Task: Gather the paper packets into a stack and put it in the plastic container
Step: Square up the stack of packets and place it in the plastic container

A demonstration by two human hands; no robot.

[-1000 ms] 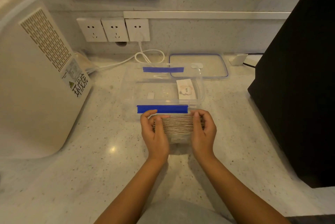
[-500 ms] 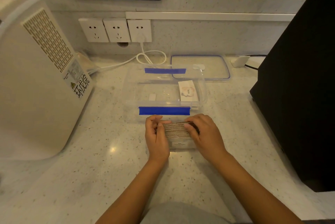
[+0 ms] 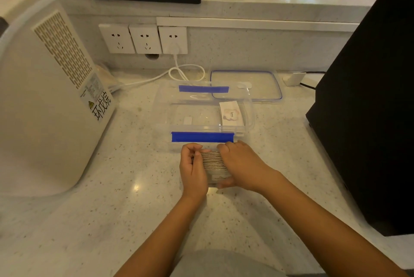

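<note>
The stack of paper packets (image 3: 212, 160) stands on edge on the speckled stone countertop (image 3: 112, 220), just in front of the near wall of the clear plastic container (image 3: 163, 117), at roughly 12 o'clock from the person. The packet edges face upward and show as a band of thin dark and light lines. A white label is visible on the near face of the stack.

The left hand (image 3: 192, 171) is clenched on the left end of the stack, fingers curled over the top edge and thumb against the near side. The right hand (image 3: 242, 164) grasps the right end, palm down over the top of the stack, with its thumb tucked under at the near face. Both hands grip the stack between them.

The container is open. A blue clip (image 3: 202, 137) sits on its near rim and a second blue clip (image 3: 203, 89) on its far rim. Inside, toward 1 o'clock, lies a white card (image 3: 231, 113) printed with a small word. The container lid (image 3: 257, 85), clear with a blue border, lies flat on the countertop at 1 o'clock, behind the container.

A white appliance (image 3: 44, 97) with a perforated vent panel stands at 10 o'clock. Three wall sockets (image 3: 143, 38) sit at 11 o'clock; a white cable (image 3: 186, 73) is plugged into the rightmost and loops down to the countertop. A black box (image 3: 369, 120) occupies the 2 o'clock area.
</note>
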